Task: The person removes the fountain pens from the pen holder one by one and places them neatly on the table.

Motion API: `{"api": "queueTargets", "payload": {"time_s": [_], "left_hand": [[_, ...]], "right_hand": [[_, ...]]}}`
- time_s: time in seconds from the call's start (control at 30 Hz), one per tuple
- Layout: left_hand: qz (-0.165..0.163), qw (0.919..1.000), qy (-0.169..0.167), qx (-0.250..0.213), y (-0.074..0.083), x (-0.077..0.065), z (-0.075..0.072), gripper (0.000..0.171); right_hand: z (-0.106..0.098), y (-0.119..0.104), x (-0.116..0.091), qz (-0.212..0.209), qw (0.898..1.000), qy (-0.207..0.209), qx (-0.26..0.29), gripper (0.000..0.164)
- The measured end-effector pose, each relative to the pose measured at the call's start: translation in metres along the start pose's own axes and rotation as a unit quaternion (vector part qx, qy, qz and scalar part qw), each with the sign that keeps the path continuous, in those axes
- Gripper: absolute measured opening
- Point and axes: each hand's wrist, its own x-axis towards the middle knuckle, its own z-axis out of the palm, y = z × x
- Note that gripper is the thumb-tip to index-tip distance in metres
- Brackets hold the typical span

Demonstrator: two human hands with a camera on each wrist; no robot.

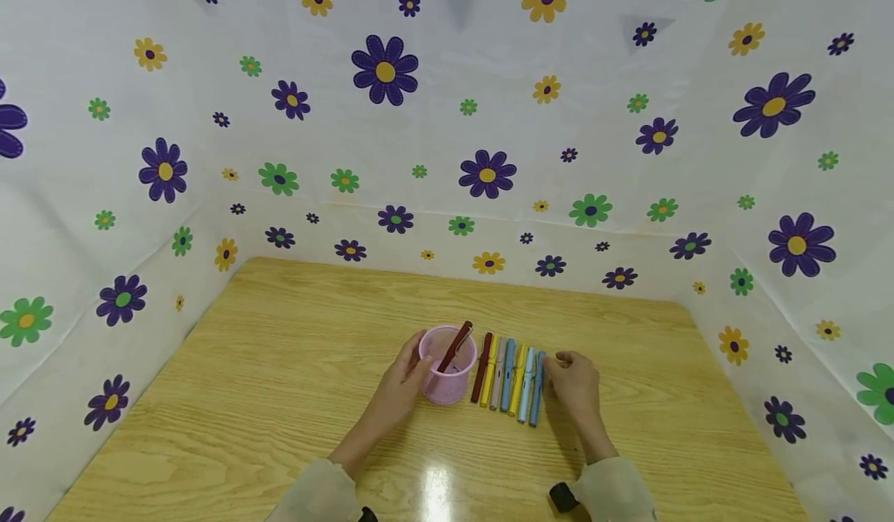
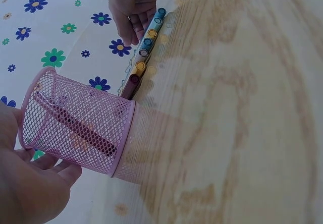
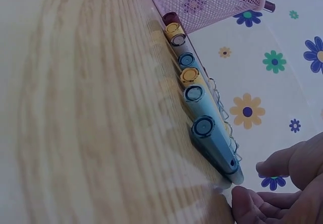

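Note:
My left hand [image 1: 407, 373] grips a pink mesh pen holder [image 1: 447, 387] by its left side, the thumb near the rim and the fingers curved round the wall. Inside leans a dark red pen [image 1: 457, 343], its capped end sticking out above the rim. To the right of the holder, several capped pens lie side by side in a row: a dark red pen [image 1: 482, 368], yellow ones, a greyish one, and blue ones. At the right end lies a blue pen [image 3: 217, 151]. My right hand [image 1: 576, 382] is beside it, fingers loosely bent, thumb and fingers apart near the pen's cap end.
The wooden table [image 1: 293, 336] extends around the holder and pens. White cloth walls [image 1: 433, 134] with printed flowers enclose its back and both sides. A black band [image 1: 563, 497] shows at the right sleeve.

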Motion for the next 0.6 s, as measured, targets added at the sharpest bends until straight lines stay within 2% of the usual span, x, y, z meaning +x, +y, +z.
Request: {"api": "queueTargets", "payload": {"time_s": [0.17,0.33,0.6], "left_hand": [[0.002,1.0000,0.002,0.001,-0.0003,0.0003,0.0001,0.057],[0.002,1.0000,0.003,0.000,-0.0005,0.0001,0.0002,0.057],[0.001,1.0000,0.005,0.004,0.0010,-0.0005,0.0005,0.057]], "right_hand": [[-0.0007,-0.0002,0.0002,-0.005,0.999,0.025,-0.028,0.038],[-0.0008,-0.0013,0.0001,-0.011,0.998,0.048,-0.029,0.036],[0.0013,-0.0086,-0.0018,-0.006,0.998,0.045,0.036,0.035]]}}
